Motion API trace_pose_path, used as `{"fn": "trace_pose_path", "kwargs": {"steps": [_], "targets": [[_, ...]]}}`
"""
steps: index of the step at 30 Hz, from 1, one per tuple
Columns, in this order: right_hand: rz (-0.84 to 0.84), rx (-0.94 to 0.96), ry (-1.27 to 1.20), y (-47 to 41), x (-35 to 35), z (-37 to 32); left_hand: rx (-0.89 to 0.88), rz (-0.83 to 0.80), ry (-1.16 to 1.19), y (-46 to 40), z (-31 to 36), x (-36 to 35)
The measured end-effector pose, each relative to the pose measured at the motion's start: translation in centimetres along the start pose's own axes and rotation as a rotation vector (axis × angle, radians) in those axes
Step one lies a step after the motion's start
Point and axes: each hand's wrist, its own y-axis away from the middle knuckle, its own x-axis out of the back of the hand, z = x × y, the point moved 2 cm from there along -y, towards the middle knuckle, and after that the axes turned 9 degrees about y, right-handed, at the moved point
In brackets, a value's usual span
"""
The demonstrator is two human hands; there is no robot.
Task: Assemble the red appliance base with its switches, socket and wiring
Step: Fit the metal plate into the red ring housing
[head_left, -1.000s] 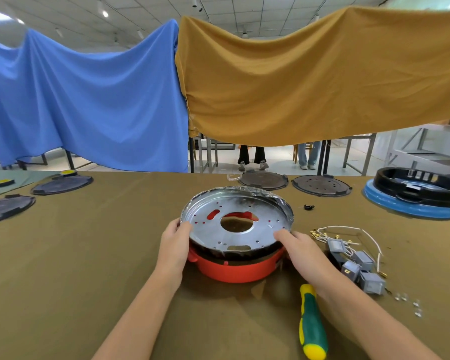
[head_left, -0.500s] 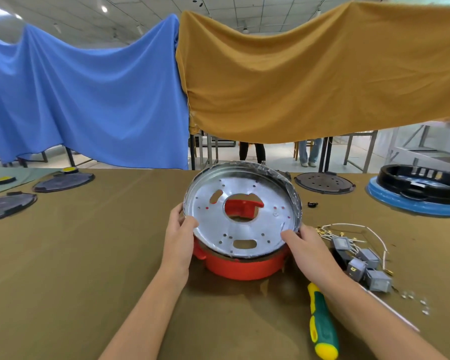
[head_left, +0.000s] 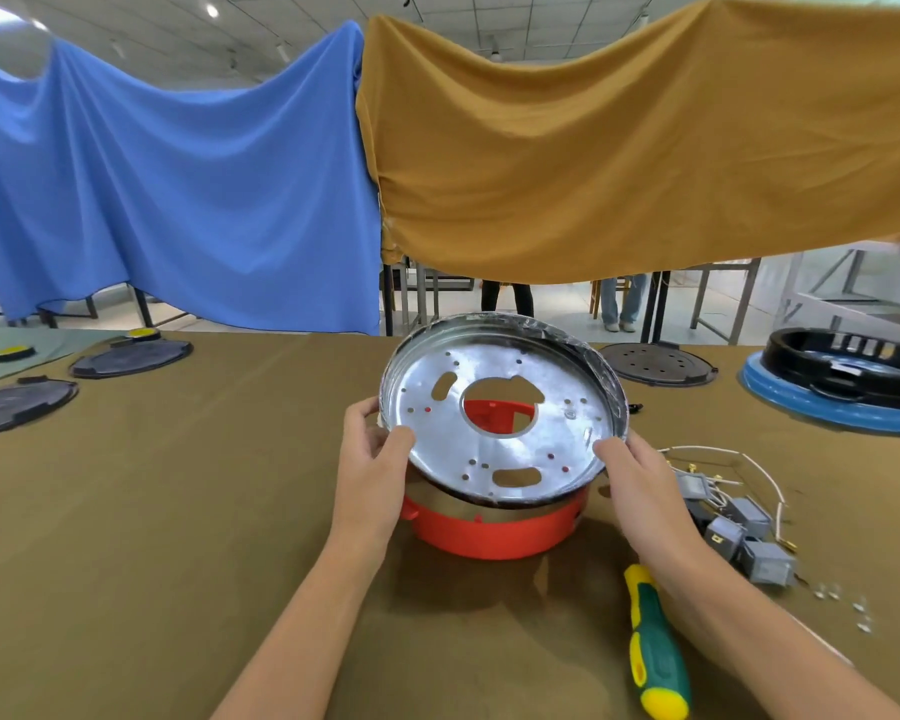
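Red base (head_left: 494, 530) sits on the olive-covered desk (head_left: 178, 511), straight ahead of the person. Round metal plate (head_left: 500, 407) held tilted above it, near edge low by the base rim, far edge raised; red plastic shows through the plate's large centre hole. Left hand (head_left: 372, 467) grips the plate's left rim, thumb on the shiny face, fingers curled behind. Right hand (head_left: 640, 475) grips the right rim the same way, thumb on top. Just right of the base: cluster of grey switches (head_left: 749, 532) with white wires (head_left: 739, 459), touching the desk; small screws (head_left: 848, 602) scattered beyond them. Green and yellow screwdriver (head_left: 655, 646) lies near the right forearm. Farther back, dark round lids (head_left: 658, 362) and a black and blue ring (head_left: 842, 381) at far right. Blue cloth (head_left: 167, 189) and mustard cloth (head_left: 619, 148) hang behind.
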Motion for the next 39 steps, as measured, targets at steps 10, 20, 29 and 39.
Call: {"fn": "trace_pose_path", "kwargs": {"steps": [10,20,29,39], "targets": [[-0.062,-0.052,0.074,-0.4,-0.6,0.5,-0.058,0.107,-0.122,-0.3,0.1,0.6],[-0.124,-0.008,0.213,-0.8,-0.8,0.7,-0.049,0.222,-0.287,-0.3,-0.1,0.9],[-0.125,0.005,0.252,-0.9,-1.0,0.9,0.06,0.19,-0.294,-0.4,-0.6,1.2],[-0.127,0.014,0.301,-1.2,-1.1,1.4,0.11,0.154,-0.21,-0.5,-0.9,1.1]]}}
